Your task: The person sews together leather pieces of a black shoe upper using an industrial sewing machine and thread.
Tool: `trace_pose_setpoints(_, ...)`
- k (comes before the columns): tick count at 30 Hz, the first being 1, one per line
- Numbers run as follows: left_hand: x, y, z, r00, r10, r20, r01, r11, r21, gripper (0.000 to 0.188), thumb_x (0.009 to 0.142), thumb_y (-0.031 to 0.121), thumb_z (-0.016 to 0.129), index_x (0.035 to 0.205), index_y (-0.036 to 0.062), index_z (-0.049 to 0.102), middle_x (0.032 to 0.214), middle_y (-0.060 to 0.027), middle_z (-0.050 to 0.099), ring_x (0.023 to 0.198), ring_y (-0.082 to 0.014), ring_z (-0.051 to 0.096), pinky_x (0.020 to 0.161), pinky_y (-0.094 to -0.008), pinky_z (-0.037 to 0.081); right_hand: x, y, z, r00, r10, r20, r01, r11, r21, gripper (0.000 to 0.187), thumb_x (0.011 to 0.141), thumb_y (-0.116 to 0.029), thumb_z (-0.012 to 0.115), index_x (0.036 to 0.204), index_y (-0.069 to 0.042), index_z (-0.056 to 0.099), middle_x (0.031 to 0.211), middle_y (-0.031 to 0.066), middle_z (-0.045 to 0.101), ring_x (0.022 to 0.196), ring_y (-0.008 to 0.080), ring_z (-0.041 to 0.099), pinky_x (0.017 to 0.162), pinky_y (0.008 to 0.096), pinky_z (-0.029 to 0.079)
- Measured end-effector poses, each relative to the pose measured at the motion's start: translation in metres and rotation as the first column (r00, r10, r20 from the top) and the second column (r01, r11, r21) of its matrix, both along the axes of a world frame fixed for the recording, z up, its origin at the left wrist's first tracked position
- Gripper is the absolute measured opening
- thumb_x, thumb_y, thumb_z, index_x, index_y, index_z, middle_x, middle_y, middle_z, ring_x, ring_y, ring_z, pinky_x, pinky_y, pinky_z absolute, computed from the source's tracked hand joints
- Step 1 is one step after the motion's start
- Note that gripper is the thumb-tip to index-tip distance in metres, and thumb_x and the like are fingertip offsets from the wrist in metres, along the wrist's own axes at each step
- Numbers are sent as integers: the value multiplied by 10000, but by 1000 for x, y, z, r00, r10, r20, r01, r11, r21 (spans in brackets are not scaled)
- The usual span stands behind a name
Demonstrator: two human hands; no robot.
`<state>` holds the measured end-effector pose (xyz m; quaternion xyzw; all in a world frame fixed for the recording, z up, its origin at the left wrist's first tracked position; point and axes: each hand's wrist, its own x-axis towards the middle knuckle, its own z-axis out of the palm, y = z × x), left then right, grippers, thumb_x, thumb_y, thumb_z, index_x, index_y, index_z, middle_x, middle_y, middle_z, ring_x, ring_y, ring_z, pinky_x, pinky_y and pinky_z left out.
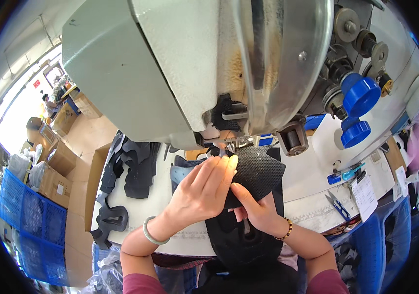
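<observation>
Head view, from the left: blue crates (33,215) and cardboard boxes (55,186) stand on the floor beside the bench. On the bench's left edge lies a heap of dark cut pieces (131,169), some hanging over the side. Near the middle of the bench (307,171), under the big grey sewing machine (170,63), the left hand (202,188) lies flat with fingers stretched, pressing a black perforated fabric piece (261,169) down close to the needle area. Just right of it the right hand (256,208) pinches the near edge of the same piece between thumb and forefinger. More black fabric trails off the front edge toward the person's lap. Farther right lie small snips (337,203) and a paper tag (366,196).

The left fingertips sit very near the needle; if the piece feeds unevenly they could slide under it, and the hanging fabric could drag the seam off line.
</observation>
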<state>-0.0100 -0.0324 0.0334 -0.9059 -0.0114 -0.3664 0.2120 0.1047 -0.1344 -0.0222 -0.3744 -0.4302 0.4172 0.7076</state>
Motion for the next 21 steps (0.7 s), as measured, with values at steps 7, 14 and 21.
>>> trace_pose_setpoints(7,-19,17,7,992,-118,48,127,859,-497,328,718,72,702,1045,59,677,1021,-94,616,952,-270,576,824,-348,495,4,1,7,998,26,-62,-29,998,-55,172,938,-160,520,1019,-8,524,652,61,589,386,79,500,326,191,353)
trace_pose_setpoints(14,-24,28,18,981,-186,-48,137,854,-501,363,682,-6,632,1022,105,694,1081,-40,634,980,-233,585,821,-327,486,-7,4,6,988,112,-110,-128,980,-151,171,919,-176,568,968,-13,550,634,54,587,392,83,507,332,194,368)
trace_pose_setpoints(21,-24,28,15,987,-143,-70,98,893,-439,396,664,10,619,1041,115,680,1085,-25,632,977,-201,587,804,-320,476,-6,2,12,989,92,-112,-113,974,-197,172,934,-180,544,925,-8,535,591,9,534,388,55,476,369,186,388)
